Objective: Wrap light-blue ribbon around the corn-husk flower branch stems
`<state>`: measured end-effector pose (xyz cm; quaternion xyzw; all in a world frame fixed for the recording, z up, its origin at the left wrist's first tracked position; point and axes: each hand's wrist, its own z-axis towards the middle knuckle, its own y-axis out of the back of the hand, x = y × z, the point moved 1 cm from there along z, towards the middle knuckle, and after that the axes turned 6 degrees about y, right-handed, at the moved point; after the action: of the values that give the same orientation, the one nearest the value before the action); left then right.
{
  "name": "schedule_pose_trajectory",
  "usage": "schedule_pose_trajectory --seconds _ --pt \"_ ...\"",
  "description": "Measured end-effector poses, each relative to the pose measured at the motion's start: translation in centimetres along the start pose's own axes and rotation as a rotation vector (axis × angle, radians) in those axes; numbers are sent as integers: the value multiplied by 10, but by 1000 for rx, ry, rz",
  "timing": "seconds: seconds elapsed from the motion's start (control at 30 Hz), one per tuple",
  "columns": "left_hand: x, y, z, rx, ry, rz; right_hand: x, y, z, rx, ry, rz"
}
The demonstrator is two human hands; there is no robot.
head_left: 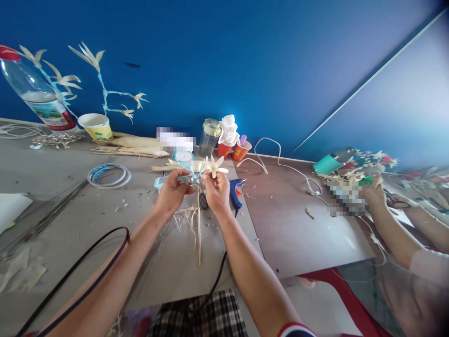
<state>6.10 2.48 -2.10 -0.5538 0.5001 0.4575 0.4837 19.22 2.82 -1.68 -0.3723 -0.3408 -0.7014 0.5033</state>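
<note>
Far side: blue wall [196,56], paler at right, crossed by a pale diagonal strip [336,107]. Left: grey tabletop [73,234]. Right: glossy brown tabletop [277,210].

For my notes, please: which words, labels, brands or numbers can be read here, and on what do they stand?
No text is readable.
Large bottle, printed label: too blurred to read.
Red cup with the purple item, faint print: too small to read.

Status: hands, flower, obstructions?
Left hand pinching pale-blue strip; right hand holding pale flower. Petals spread. Blue glue gun close beside right hand; no clear obstruction.
</note>
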Motion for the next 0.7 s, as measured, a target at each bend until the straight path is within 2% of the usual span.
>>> schedule_pose_trajectory --seconds 0.3,0.57,0.7 --pt "7 -7 0 43 -12 -4 5 3 -1 69 62 -34" --pt "6 -6 -4 11 -39 89 4 2 -2 42 119 -2" --pt "11 -6 0 15 -46 43 7 3 -2 38 168 -44"
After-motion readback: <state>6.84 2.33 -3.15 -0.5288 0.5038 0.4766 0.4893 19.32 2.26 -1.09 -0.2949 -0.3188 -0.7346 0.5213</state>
